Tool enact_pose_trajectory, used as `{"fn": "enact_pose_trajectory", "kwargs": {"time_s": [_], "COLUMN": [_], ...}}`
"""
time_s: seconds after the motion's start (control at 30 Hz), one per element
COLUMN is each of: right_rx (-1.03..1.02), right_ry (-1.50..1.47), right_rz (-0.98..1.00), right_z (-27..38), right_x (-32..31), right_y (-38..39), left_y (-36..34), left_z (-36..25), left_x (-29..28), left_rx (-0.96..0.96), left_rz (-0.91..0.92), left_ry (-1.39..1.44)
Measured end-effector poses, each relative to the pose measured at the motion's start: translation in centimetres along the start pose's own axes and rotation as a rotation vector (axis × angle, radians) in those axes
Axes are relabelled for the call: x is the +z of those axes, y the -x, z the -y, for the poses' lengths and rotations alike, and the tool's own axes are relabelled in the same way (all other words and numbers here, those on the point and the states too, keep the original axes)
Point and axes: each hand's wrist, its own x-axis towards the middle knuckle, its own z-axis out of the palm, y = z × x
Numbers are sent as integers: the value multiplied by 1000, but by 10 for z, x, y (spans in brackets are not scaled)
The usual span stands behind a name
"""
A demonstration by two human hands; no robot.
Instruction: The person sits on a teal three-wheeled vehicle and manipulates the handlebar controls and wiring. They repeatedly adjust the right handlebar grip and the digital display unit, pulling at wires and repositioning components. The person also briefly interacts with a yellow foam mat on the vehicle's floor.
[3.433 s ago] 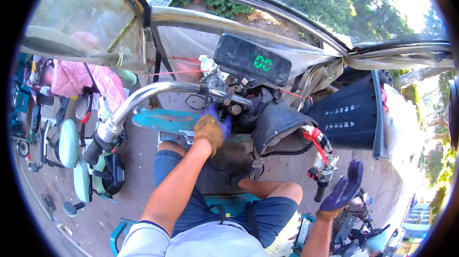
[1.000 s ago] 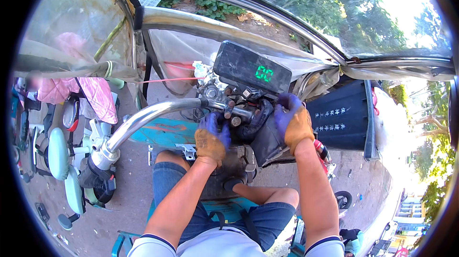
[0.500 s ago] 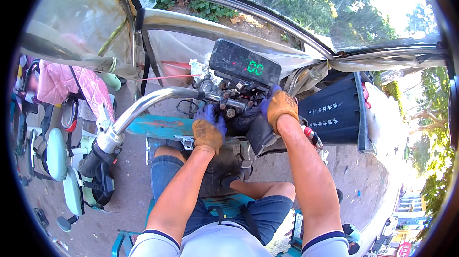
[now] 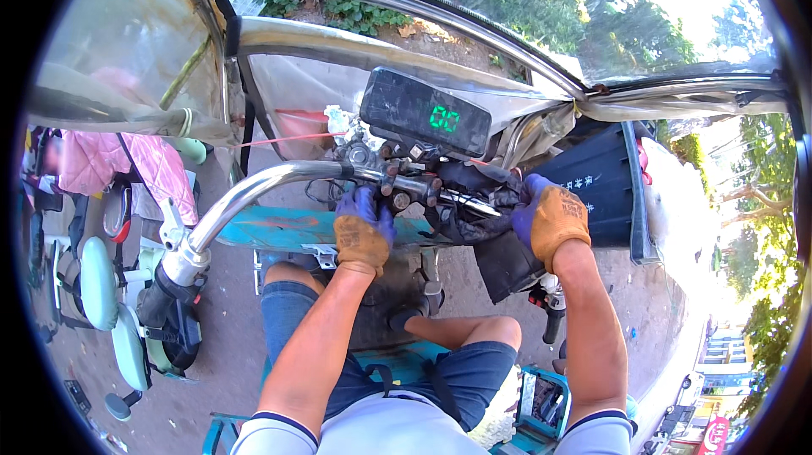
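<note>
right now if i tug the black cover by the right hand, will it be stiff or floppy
The cover will probably flop, since its upper part bunches into folds near the handlebar. Its lower flap may bend less readily, as it hangs fairly flat and looks thick. It is likely light for its size, since it looks like fabric.

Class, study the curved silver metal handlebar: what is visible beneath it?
Beneath the handlebar, a scuffed turquoise panel shows; the orange-and-purple gloved left hand hides part of it.
</note>
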Motion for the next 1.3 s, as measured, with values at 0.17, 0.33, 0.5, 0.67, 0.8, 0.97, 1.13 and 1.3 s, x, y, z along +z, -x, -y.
{"fn": "enact_pose_trajectory", "kwargs": {"time_s": [0.17, 0.33, 0.5, 0.67, 0.8, 0.97, 1.13, 1.3], "right_rx": [-475, -659, -538, -378, -175, -297, -612, -218], "right_ry": [171, 33, -132, -535, -635, -938, -898, -775], "right_rz": [-331, -64, 51, -27, -191, -124, 33, -10], "right_z": [10, 41, 36, 1, 0, 11, 23, -1], "right_x": [17, 25, 22, 39, 41, 65, 72, 85], "right_y": [-17, -30, -43, -50, -64, -76, -74, -106], "left_y": [-1, -2, 0, 2, 4, 4, 4, 4], "left_z": [2, 3, 3, 1, -1, -3, -3, -2], "left_x": [2, 6, 6, 3, 1, 1, -3, 1], "left_rx": [-14, -15, -27, -35, 46, 69, 39, 70], "left_rz": [3, -2, -10, 29, -29, -60, -66, -52], "left_ry": [16, 4, 34, 92, 97, 121, 159, 178]}}
